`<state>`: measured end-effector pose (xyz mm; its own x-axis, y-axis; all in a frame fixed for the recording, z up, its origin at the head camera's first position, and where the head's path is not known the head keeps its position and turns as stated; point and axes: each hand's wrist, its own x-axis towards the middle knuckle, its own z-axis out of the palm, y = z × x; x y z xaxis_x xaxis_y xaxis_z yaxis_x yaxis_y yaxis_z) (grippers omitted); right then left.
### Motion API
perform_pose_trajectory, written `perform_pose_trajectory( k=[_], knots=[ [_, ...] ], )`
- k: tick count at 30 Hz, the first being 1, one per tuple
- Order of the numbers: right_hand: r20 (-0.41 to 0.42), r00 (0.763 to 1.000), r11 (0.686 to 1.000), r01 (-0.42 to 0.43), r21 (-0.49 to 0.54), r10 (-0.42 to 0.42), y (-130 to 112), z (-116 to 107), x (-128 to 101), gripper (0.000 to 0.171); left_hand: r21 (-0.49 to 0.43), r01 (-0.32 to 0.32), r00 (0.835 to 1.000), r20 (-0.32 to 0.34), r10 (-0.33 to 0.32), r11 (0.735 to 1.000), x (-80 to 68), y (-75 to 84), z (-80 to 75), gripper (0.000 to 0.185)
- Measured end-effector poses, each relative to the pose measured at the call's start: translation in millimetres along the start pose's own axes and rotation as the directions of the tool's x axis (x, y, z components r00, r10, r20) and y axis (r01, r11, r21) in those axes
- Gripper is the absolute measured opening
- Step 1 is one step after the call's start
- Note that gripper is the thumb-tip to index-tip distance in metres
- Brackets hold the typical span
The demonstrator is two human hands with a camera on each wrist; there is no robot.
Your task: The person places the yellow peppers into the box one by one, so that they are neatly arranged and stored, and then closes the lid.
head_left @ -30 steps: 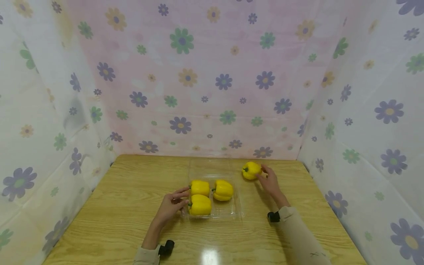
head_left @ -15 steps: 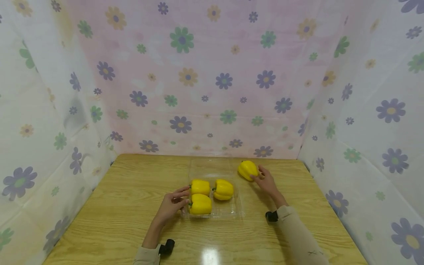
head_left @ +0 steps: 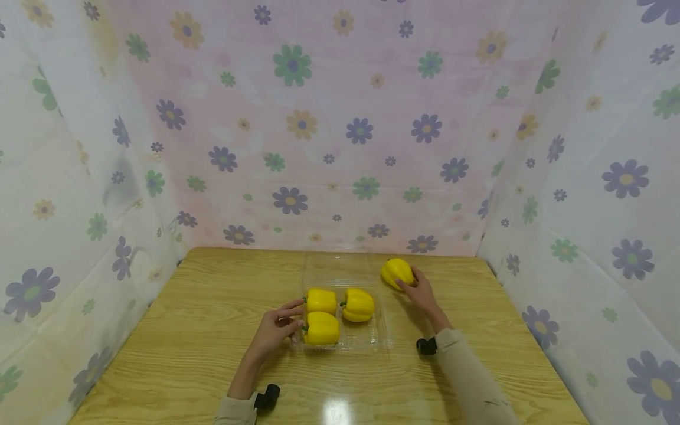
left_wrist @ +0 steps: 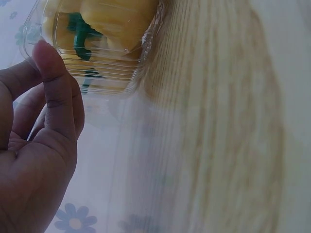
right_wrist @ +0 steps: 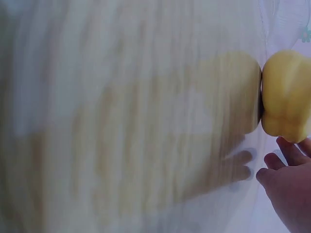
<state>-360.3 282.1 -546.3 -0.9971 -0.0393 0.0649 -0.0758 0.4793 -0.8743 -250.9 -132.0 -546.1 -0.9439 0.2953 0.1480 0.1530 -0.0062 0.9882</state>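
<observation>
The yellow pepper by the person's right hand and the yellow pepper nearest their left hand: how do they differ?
The loose yellow bell pepper lies on the bare wooden table, outside the clear plastic tray; the front yellow bell pepper sits inside that tray beside two others. The right hand touches the loose one, while the left hand rests at the tray's edge by the front one. The front one's green stem shows; the loose one's does not. Both are smooth and yellow.

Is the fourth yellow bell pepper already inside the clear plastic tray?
No: the fourth yellow bell pepper lies on the wooden table beyond the clear plastic tray's far right corner, at the right hand.
</observation>
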Motion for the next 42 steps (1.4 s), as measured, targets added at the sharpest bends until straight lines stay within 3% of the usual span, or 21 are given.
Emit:
perform_pose_trajectory(
  k=[11,28,42],
  knots=[
    [-0.069,0.998,1.0,0.011,0.019,-0.01,-6,12,4,0.085,-0.014,-0.005,1.0,0.01,0.005,1.0,-0.5,-0.1,-0.4,0.041],
    [-0.081,0.996,0.999,0.047,0.004,-0.047,-2,11,7,0.075,-0.01,-0.002,1.0,0.005,0.002,1.0,-1.5,3.3,1.4,0.04],
    [-0.158,0.973,0.985,0.174,0.013,-0.169,-10,6,5,0.067,0.001,0.003,1.0,-0.002,-0.003,1.0,-1.7,0.9,0.5,0.039]
  ],
)
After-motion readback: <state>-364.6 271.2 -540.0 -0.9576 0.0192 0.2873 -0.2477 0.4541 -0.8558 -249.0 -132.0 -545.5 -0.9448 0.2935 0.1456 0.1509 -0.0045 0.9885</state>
